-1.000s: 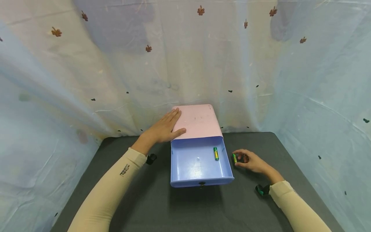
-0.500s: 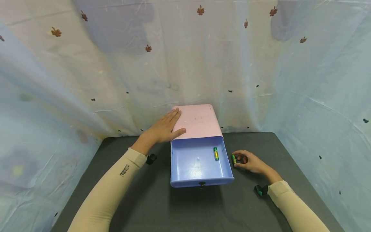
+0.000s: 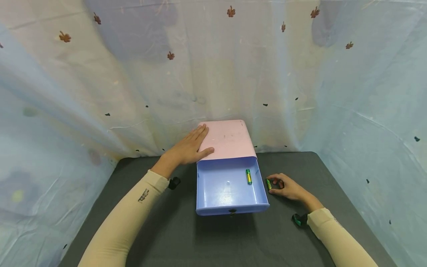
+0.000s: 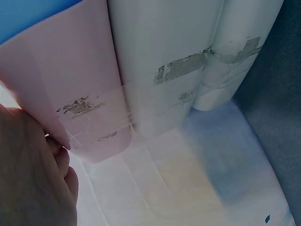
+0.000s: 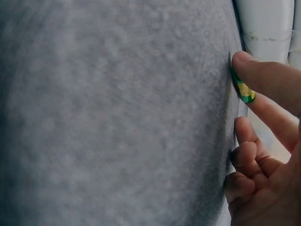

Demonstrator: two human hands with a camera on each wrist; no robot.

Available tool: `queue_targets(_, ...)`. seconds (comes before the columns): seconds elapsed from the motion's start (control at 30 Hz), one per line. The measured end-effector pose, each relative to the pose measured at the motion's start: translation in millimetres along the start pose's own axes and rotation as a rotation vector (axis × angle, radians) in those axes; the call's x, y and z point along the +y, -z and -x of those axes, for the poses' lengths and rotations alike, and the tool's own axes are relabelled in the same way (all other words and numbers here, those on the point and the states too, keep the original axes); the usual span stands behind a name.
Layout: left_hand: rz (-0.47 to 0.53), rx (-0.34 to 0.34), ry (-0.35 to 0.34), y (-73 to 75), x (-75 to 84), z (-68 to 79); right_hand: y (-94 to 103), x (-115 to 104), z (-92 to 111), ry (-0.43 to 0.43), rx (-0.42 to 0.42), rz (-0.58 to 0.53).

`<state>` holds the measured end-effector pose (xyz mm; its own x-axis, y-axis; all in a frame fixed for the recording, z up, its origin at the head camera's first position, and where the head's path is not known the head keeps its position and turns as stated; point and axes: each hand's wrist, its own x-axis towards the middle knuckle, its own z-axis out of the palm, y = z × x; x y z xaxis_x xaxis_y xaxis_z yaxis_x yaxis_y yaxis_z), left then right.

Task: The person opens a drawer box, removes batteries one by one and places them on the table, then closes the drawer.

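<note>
My left hand (image 3: 188, 147) lies with straight fingers on the left part of the pink top (image 3: 228, 139) of a drawer unit. Its blue drawer (image 3: 220, 187) is pulled out toward me. Inside the drawer, near the right wall, lies a green and yellow battery (image 3: 248, 177). Just right of the drawer, low over the table, my right hand (image 3: 288, 186) pinches a second green battery (image 3: 268, 184) between thumb and index finger. In the right wrist view the thumb covers one end of this battery (image 5: 244, 90), and the other fingers are curled loosely.
The unit stands on a dark grey table (image 3: 283, 237). Behind it hangs a pale patterned curtain (image 3: 200, 81). A small keyhole fitting (image 3: 232, 211) sits on the drawer front. In the left wrist view, pale white units (image 4: 160, 47) stand beside the pink one.
My right hand, with the pinched battery, has shifted slightly left toward the drawer. The left hand, the drawer and the battery inside it have stayed put.
</note>
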<state>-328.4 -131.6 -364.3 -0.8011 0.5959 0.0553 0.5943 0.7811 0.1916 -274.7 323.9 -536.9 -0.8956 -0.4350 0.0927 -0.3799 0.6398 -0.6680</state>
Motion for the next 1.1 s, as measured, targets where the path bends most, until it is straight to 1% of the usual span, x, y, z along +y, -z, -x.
queue_targets(0.5,-0.002,0.005,0.002,-1.2,-2.1,-0.6,1.2,-6.1,-0.2,-0.011,-0.003,0.013)
queue_targets(0.77,-0.011,0.003,0.003,-0.4,-1.0,-0.4,2.4,-6.8,1.1,0.004,-0.011,-0.005)
queue_targets(0.93,-0.01,-0.004,0.004,0.3,-0.2,0.0,4.0,-12.5,3.8,0.001,-0.014,-0.026)
queue_targets(1.1,-0.009,-0.008,0.003,0.8,0.6,0.5,7.9,-19.1,6.6,-0.003,-0.007,-0.025)
